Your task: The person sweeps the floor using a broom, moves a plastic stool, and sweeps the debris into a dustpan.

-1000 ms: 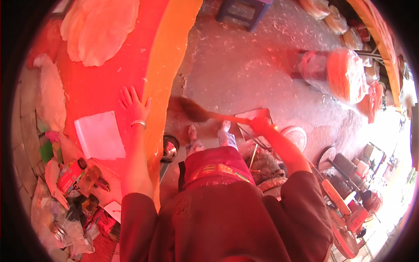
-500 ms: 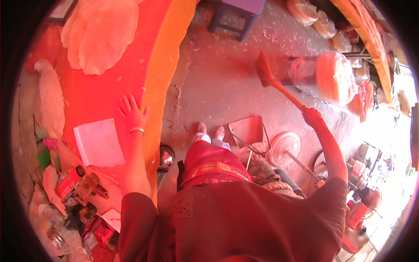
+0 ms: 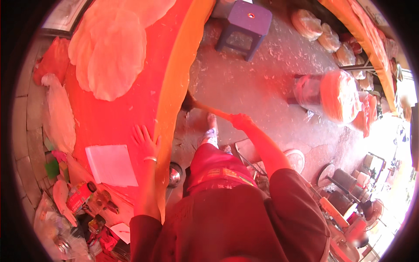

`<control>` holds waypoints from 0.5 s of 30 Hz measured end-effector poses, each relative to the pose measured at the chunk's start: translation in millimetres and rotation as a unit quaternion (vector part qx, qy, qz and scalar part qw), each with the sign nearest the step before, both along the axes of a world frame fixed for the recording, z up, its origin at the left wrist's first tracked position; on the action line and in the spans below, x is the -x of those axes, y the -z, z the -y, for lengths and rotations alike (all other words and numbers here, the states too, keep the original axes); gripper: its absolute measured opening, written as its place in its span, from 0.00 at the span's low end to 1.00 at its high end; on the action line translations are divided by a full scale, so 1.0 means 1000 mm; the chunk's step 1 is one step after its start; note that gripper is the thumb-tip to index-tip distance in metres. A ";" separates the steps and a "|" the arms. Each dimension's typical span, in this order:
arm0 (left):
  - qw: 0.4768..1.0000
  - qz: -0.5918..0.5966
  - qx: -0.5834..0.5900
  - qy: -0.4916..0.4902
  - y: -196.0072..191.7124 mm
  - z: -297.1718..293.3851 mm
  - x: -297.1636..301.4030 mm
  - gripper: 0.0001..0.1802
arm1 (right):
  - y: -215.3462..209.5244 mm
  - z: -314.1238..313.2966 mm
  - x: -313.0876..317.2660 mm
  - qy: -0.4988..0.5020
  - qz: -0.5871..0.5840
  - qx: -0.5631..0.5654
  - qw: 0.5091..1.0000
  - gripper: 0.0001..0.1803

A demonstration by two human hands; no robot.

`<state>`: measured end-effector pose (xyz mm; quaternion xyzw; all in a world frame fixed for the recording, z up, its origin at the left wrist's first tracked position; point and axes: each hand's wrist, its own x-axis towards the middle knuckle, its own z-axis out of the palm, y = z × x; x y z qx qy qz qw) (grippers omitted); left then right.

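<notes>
My right hand [image 3: 241, 121] is wrapped round the handle of a broom [image 3: 212, 109]. The broom reaches leftward, and its dark head is low by the orange cloth edge of the table, partly hidden under it. Fingers spread, my left hand [image 3: 145, 142] lies flat on the red tabletop [image 3: 120, 115], close to a white sheet of paper or open notebook [image 3: 111, 165]. A dustpan [image 3: 248, 150] lies on the floor beside my feet, partly covered by my right arm.
Large pale sheets [image 3: 109, 52] lie on the table's far part. A purple stool [image 3: 249, 18] stands ahead. Plastic-wrapped pale stacks [image 3: 340, 97] are at right. A metal bowl-like object [image 3: 175, 174] is beside the table. Clutter, including a red can [image 3: 80, 196], fills the lower left.
The broom has swung from the right across to the table's edge, with my right arm drawn inward. My feet have shifted into a step. My left hand stays flat on the table.
</notes>
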<state>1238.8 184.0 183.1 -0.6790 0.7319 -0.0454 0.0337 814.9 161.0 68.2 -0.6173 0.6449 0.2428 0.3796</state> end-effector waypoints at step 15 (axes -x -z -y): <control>0.998 0.048 -0.045 -0.012 -0.027 0.022 0.007 0.48 | -0.114 0.031 0.173 0.146 -0.115 -0.021 0.982 0.20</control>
